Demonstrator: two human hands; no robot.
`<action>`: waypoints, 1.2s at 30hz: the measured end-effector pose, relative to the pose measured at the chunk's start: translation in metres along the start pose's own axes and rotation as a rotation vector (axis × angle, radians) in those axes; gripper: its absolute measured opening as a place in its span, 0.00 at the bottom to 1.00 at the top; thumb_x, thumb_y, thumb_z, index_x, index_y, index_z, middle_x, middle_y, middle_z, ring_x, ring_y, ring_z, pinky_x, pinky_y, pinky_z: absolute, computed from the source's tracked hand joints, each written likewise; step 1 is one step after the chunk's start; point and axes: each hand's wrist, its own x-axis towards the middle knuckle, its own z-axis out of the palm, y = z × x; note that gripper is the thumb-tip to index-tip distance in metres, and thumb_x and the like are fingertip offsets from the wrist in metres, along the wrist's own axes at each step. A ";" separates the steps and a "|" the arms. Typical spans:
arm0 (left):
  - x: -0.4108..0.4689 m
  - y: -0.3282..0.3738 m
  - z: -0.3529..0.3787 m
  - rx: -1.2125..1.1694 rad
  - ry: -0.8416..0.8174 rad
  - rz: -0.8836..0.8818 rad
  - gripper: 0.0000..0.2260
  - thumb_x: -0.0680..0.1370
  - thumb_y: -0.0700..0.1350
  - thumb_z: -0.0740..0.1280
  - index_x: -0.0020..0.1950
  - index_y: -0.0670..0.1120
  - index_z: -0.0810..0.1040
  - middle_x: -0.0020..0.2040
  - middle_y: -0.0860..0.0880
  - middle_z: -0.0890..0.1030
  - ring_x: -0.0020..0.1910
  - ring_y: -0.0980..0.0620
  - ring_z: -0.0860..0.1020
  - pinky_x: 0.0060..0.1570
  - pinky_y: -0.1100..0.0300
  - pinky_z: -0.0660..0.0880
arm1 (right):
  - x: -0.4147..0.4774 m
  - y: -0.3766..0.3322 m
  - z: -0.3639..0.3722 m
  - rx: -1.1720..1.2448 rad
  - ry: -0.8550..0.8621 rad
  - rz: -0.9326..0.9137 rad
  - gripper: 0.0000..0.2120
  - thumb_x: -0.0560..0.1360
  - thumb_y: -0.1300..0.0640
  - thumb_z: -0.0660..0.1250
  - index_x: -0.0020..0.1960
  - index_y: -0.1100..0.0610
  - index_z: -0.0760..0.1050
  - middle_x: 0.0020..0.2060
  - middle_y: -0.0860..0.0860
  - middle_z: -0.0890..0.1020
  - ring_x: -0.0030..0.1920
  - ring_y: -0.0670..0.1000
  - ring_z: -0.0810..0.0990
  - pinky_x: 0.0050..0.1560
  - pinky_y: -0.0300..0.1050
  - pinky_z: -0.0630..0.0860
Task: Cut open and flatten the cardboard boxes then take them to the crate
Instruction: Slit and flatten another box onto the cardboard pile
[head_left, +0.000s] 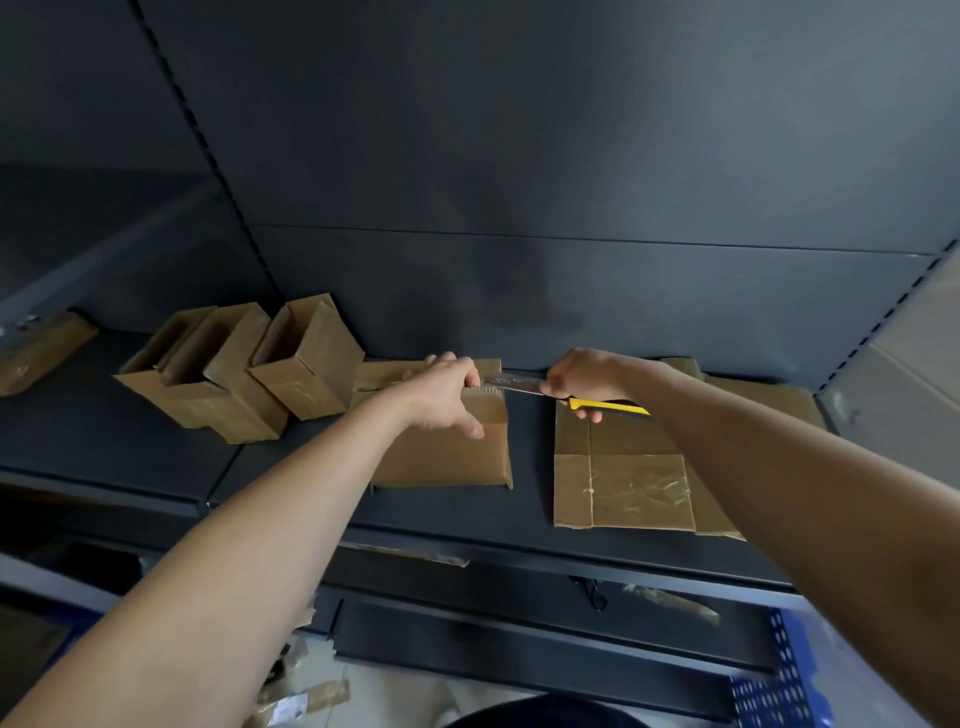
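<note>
Cardboard box (441, 441), taped, steel knife blade (514, 385)

Left hand (441, 395) on box (457, 452), right hand (582, 379) gripping yellow-handled knife (566, 397) at its edge.

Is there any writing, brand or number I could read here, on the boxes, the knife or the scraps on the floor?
Nothing here can be read.
On the knife: dark marks on the blade, too blurred to read.
On the scrap on the floor: a pale label, too small and blurred.
On the box that the left hand holds, and on the flattened cardboard: only tape, no print seen.
</note>
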 end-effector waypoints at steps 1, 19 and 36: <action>0.000 -0.001 0.001 0.006 -0.007 0.010 0.26 0.68 0.52 0.76 0.61 0.49 0.68 0.58 0.51 0.67 0.61 0.50 0.64 0.63 0.48 0.65 | 0.001 0.000 -0.001 -0.008 -0.002 0.001 0.14 0.80 0.53 0.58 0.44 0.62 0.74 0.32 0.57 0.78 0.25 0.53 0.74 0.35 0.42 0.73; -0.002 -0.005 -0.003 -0.045 -0.015 0.072 0.22 0.69 0.48 0.76 0.54 0.51 0.66 0.55 0.54 0.66 0.56 0.53 0.66 0.59 0.51 0.66 | -0.003 -0.007 -0.007 -0.120 -0.344 0.014 0.18 0.81 0.52 0.55 0.37 0.60 0.68 0.26 0.55 0.75 0.24 0.53 0.72 0.42 0.47 0.69; 0.012 -0.018 0.007 -0.293 0.295 0.031 0.04 0.78 0.40 0.65 0.46 0.46 0.79 0.59 0.52 0.70 0.62 0.51 0.65 0.62 0.59 0.61 | -0.012 -0.010 -0.010 0.138 0.024 0.051 0.15 0.81 0.54 0.53 0.54 0.58 0.77 0.39 0.56 0.74 0.37 0.54 0.73 0.37 0.43 0.72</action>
